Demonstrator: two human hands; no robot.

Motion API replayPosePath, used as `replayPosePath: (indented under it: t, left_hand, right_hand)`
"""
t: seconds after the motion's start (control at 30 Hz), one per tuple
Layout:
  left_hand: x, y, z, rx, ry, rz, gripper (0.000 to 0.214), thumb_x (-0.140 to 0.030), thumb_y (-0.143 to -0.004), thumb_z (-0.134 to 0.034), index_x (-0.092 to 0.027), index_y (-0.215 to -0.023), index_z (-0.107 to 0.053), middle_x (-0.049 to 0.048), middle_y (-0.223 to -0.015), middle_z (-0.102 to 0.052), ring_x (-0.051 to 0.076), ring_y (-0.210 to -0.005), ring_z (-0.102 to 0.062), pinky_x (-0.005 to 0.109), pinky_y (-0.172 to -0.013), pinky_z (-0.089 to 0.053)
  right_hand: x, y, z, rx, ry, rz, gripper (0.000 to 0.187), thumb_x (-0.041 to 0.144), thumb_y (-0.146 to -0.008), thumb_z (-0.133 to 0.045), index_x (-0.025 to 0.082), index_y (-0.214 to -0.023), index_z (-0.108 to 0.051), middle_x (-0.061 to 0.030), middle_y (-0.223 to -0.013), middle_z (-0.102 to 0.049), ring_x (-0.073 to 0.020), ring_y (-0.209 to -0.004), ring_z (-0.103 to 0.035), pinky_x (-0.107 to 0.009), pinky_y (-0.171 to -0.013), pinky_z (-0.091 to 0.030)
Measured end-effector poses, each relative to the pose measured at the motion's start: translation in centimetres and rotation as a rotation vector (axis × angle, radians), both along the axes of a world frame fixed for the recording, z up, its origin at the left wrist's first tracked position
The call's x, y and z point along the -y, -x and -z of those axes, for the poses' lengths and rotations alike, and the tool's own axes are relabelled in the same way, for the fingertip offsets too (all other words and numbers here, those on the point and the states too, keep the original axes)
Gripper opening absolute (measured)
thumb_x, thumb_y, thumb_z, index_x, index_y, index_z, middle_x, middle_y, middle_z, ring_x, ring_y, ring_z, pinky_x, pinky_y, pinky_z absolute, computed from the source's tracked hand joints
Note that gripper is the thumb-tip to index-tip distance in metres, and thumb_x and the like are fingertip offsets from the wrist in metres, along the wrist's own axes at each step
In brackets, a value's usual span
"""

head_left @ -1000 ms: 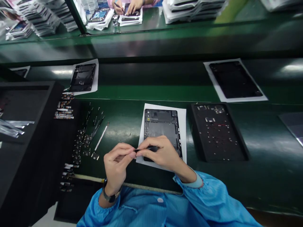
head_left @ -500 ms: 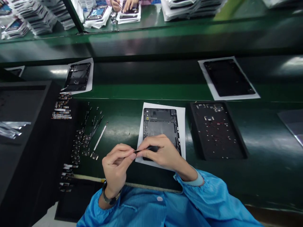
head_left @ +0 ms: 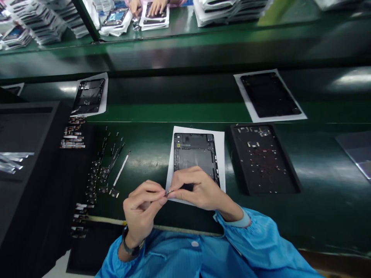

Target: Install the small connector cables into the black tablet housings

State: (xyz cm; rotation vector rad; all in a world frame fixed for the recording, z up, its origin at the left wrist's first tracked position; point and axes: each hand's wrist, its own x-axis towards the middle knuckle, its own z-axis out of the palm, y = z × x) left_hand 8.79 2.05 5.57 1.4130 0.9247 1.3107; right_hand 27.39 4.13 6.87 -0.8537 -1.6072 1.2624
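My left hand is closed, with thumb and fingertips pinching a small dark part with a metallic edge. My right hand grips the same part from the other side, thumb against forefinger. It is too small and too covered by fingers to tell its kind. Just beyond and under my right hand lies a black tablet housing on a white sheet; the hand hides its lower part.
Left of my hands lie several small circuit boards with cables and a white flex cable. A black tray with small parts stands on the right. Two housings lie farther back. Across the bench are another person's hands.
My fingertips have shifted slightly on the small part, and more of its metallic edge shows. The two housings at the back have slid left. The other person's hands have moved a little.
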Motion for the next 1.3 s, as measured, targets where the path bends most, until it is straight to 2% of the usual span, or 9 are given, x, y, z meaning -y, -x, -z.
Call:
replayPosePath:
  t: [0.33, 0.5, 0.67, 0.8, 0.93, 1.0, 1.13, 1.2, 1.3]
  left_hand:
    - [0.2, 0.9, 0.0, -0.071, 0.049, 0.013, 0.024, -0.004, -0.079, -0.071, -0.024, -0.09, -0.079, 0.0044, -0.08, -0.07, 0.018, -0.079, -0.066, 0.028, -0.065, -0.054]
    - [-0.2, 2.6, 0.5, -0.262, 0.21, -0.025, 0.009, -0.02, -0.076, -0.078, -0.022, -0.084, -0.079, 0.0062, -0.092, -0.071, 0.02, -0.086, -0.067, 0.025, -0.068, -0.056]
    - [-1.1, 2.8, 0.7, -0.282, 0.491, -0.044, 0.028, -0.042, -0.078, -0.075, -0.017, -0.092, -0.078, 0.0034, -0.067, -0.068, 0.016, -0.059, -0.063, 0.024, -0.056, -0.054]
    - [-2.2, 1.6, 0.0, -0.213, 0.627, -0.047, 0.038, -0.042, -0.064, -0.086, -0.015, -0.088, -0.074, 0.0042, -0.07, -0.071, 0.018, -0.059, -0.067, 0.024, -0.053, -0.056]
    - [-3.5, 1.8, -1.2, -0.168, 0.648, -0.032, 0.044, -0.036, -0.058, -0.09, -0.016, -0.092, -0.071, 0.0055, -0.074, -0.073, 0.021, -0.065, -0.07, 0.025, -0.056, -0.059]
    - [-4.0, 2.6, -1.6, -0.135, 0.637, -0.08, 0.051, -0.036, -0.059, -0.089, -0.018, -0.103, -0.07, 0.0032, -0.072, -0.072, 0.02, -0.065, -0.07, 0.026, -0.06, -0.061]
    - [-4.9, 4.1, -1.6, -0.056, 0.639, -0.13, 0.057, -0.035, -0.063, -0.087, -0.02, -0.115, -0.069, 0.0008, -0.072, -0.072, 0.016, -0.063, -0.068, 0.025, -0.066, -0.062]
    - [-5.3, 4.2, -1.6, -0.035, 0.636, -0.132, 0.05, -0.034, -0.064, -0.086, -0.019, -0.109, -0.072, 0.0015, -0.074, -0.073, 0.016, -0.063, -0.068, 0.024, -0.064, -0.062]
    - [-5.6, 3.4, -1.6, -0.02, 0.603, -0.126, 0.044, -0.032, -0.064, -0.086, -0.02, -0.105, -0.073, 0.0023, -0.078, -0.074, 0.017, -0.067, -0.07, 0.023, -0.064, -0.061]
  right_hand:
    - [0.4, 0.6, -0.2, 0.06, -0.038, -0.026, 0.035, 0.041, -0.098, -0.057, 0.017, -0.073, -0.065, -0.0021, -0.069, -0.068, -0.0113, -0.063, -0.062, -0.023, -0.061, -0.048]
    - [0.7, 0.6, -0.1, 0.395, -0.332, 0.063, 0.036, 0.029, -0.102, -0.048, 0.019, -0.07, -0.06, 0.0011, -0.064, -0.063, -0.0111, -0.061, -0.056, -0.024, -0.058, -0.042]
    - [1.4, 1.9, 0.9, 0.707, -0.693, 0.28, 0.03, 0.018, -0.098, -0.046, 0.019, -0.07, -0.057, 0.0022, -0.064, -0.06, -0.0121, -0.059, -0.051, -0.029, -0.055, -0.035]
    - [1.8, 1.7, 0.2, 0.895, -0.788, 0.275, 0.025, 0.025, -0.101, -0.05, 0.018, -0.081, -0.063, -0.0009, -0.075, -0.065, -0.0152, -0.071, -0.057, -0.031, -0.066, -0.042]
    - [2.9, -4.8, -1.8, 0.823, -0.656, 0.363, 0.017, 0.027, -0.1, -0.053, 0.017, -0.105, -0.065, -0.0078, -0.101, -0.071, -0.0219, -0.105, -0.059, -0.038, -0.091, -0.046]
    - [3.5, -10.1, -1.8, 0.834, -0.458, 0.55, 0.017, 0.015, -0.098, -0.051, 0.02, -0.103, -0.066, -0.007, -0.097, -0.071, -0.022, -0.096, -0.06, -0.041, -0.089, -0.046]
    - [3.4, -18.9, 1.0, 0.977, 0.005, 0.727, 0.005, 0.017, -0.085, -0.067, 0.02, -0.087, -0.07, -0.0069, -0.084, -0.068, -0.0238, -0.084, -0.058, -0.038, -0.078, -0.047]
    - [2.6, -20.8, 2.7, 0.977, 0.155, 0.745, 0.006, 0.016, -0.079, -0.071, 0.019, -0.084, -0.07, -0.0057, -0.08, -0.066, -0.0225, -0.082, -0.057, -0.035, -0.078, -0.046]
    - [1.2, -21.0, 4.5, 0.951, 0.234, 0.796, 0.006, 0.017, -0.076, -0.073, 0.018, -0.081, -0.069, -0.0038, -0.075, -0.063, -0.0206, -0.078, -0.056, -0.033, -0.077, -0.043]
